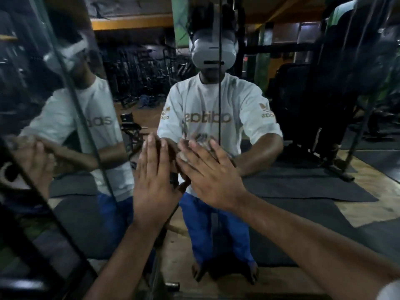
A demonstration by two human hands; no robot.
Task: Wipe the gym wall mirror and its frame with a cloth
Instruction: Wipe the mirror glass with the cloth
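1. Just above your flat hands, your reflected shirt is white with gold mirrored lettering.
2. Below them, the trousers are bright blue.
3. Beyond your right wrist, floor mats are dark grey.

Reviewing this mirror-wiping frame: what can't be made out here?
- Cloth: head view, almost wholly hidden under the right hand; only a pale bit shows.
- Left hand: flat on the mirror; whether it touches cloth is hidden.
- Mirror frame: dark, blurred, cut off at the left edge.
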